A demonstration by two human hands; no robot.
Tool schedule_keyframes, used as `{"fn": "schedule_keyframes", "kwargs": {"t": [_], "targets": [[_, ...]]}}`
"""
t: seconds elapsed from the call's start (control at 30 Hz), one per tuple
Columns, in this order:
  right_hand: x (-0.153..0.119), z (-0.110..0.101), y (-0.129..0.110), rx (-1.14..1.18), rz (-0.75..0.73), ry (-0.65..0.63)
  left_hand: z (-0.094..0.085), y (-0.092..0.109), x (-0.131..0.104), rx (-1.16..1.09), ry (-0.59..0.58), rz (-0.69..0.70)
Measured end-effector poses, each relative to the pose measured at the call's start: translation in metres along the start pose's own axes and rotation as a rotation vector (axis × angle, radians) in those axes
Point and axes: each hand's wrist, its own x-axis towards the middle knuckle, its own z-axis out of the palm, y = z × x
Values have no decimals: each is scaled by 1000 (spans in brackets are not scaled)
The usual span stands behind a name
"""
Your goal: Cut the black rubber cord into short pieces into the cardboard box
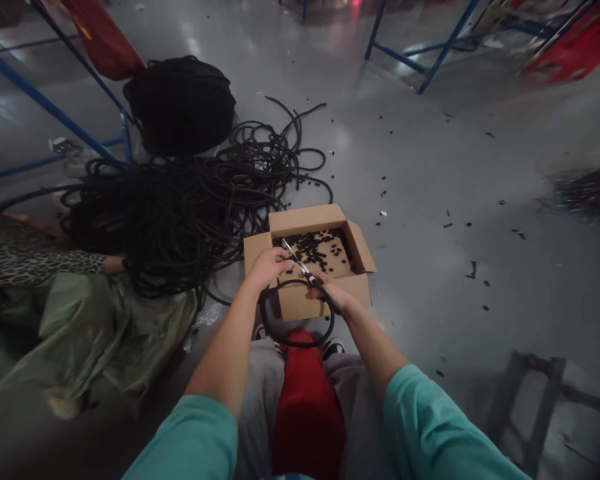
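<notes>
In my right hand (327, 290) is a pair of scissors (301, 267) with black handles, its bright blades pointing up and left. My left hand (271, 268) is closed at the left of the blades, pinching a black tube (264, 319) whose very end I cannot make out. That tube hangs in a loop below both hands, over my knees. Beneath the blades stands an open cardboard box (307, 217) with many short black cut pieces (313, 248) scattered on its bottom.
A tangled heap of black tube (180, 213) spreads left of the box, with a large black coil (183, 103) behind. A co-worker's patterned sleeve (50, 257) reaches into the heap. Blue metal frames (405, 60) stand further off. Small black scraps dot the grey floor (430, 267).
</notes>
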Motion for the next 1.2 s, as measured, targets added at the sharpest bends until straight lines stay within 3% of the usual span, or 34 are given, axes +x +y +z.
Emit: {"fn": "schedule_keyframes", "kwargs": {"t": [0.23,0.67,0.8,0.97,1.1,1.2], "targets": [[-1,5,-3,-64,45,45,-3,2,0,-46,41,10],[0,2,2,31,61,88,-7,-5,5,32,84,68],[3,-4,6,20,55,124,-4,-8,6,-87,163,44],[2,-8,7,-14,54,173,-1,-5,6,-297,286,-93],[-1,-8,4,-22,74,112,1,0,6,-456,259,-177],[-3,-9,2,-42,79,57,2,1,4,-506,190,-156]]}}
